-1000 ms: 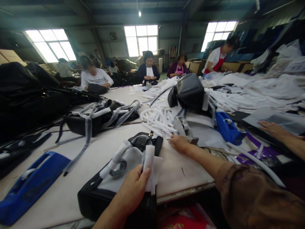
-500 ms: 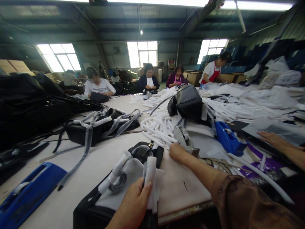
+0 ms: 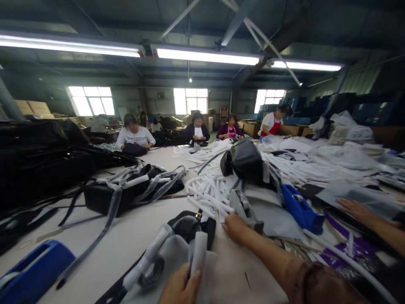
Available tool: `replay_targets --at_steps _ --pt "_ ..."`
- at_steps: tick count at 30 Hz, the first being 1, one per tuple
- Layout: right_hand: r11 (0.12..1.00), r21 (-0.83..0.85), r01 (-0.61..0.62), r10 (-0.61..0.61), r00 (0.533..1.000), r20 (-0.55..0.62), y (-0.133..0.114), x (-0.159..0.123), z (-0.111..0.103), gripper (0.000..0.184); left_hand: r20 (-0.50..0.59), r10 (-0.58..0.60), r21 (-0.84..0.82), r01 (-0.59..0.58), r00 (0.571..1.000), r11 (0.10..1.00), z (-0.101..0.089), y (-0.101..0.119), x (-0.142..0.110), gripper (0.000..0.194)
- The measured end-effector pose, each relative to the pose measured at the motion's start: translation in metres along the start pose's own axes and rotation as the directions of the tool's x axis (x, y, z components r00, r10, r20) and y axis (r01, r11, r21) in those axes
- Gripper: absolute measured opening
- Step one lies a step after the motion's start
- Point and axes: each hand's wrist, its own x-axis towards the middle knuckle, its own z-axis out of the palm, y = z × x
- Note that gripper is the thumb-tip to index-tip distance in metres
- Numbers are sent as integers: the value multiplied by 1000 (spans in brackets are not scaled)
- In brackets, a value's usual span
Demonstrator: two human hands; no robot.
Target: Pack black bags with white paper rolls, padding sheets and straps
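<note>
At the bottom centre my left hand point(image 3: 181, 285) grips a white foam wrap point(image 3: 200, 253) around a strap of a black bag point(image 3: 207, 232). A second foam-wrapped strap point(image 3: 148, 255) and a coil of clear-covered strap point(image 3: 152, 272) lie to its left on translucent sheeting. My right hand point(image 3: 236, 228) reaches forward to the near left side of a grey tape dispenser point(image 3: 246, 209), its fingers bent and closed. Whatever they pinch is hidden. White foam tubes point(image 3: 210, 190) lie heaped just beyond that hand.
Blue tape dispensers stand at left point(image 3: 38, 270) and right point(image 3: 302, 211). Bags with wrapped straps point(image 3: 107, 198) lie on the left, another bag point(image 3: 246, 158) farther back. At right, a co-worker's hand point(image 3: 357, 211) rests on sheeting. Several people sit or stand across the table point(image 3: 95, 261).
The camera has tilted up, so everything sits lower in view and more ceiling shows. Both hands keep nearly the same places relative to the bag and grey dispenser.
</note>
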Motion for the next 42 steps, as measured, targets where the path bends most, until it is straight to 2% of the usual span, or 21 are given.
replay_targets --at_steps 5,8,12,16,19,22,26,29,31,35,39,42 --pt "1000 18 -12 11 997 73 4 5 12 32 21 -78 34 77 997 996 -5 26 -9 42" --pt "999 28 -18 15 995 99 6 12 10 34 33 -89 39 87 995 995 -5 29 -9 41" --pt "1000 17 2 -4 994 111 8 14 -4 32 44 -107 43 105 993 994 -4 28 -9 39" --pt "999 -18 42 -40 997 59 9 7 -12 26 34 -76 42 75 996 996 -5 28 -9 40" --pt "996 -56 65 -65 998 -3 8 -15 -10 26 31 -82 36 81 996 996 -6 29 -9 39" --pt "989 -88 119 -123 992 -40 7 -56 -3 29 37 -85 20 84 996 996 -6 29 -8 39" --pt "960 -97 263 -262 965 24 11 -112 9 24 59 -86 25 84 995 996 -5 28 -7 40" --pt "953 -66 295 -293 955 38 16 -126 12 28 74 -84 23 82 994 996 -5 28 -5 42" --pt "974 -25 227 -227 974 -11 17 -119 11 34 76 -85 29 83 993 996 -4 29 -4 43" --pt "998 28 64 -63 996 -58 7 -85 13 36 75 -111 49 107 991 993 -3 29 -3 44" --pt "998 62 -19 24 997 -70 -12 -54 19 43 68 -113 50 110 991 993 -2 28 -4 46" --pt "995 88 -49 54 997 -58 -17 -39 20 38 66 -114 55 110 991 992 -2 29 -5 46"
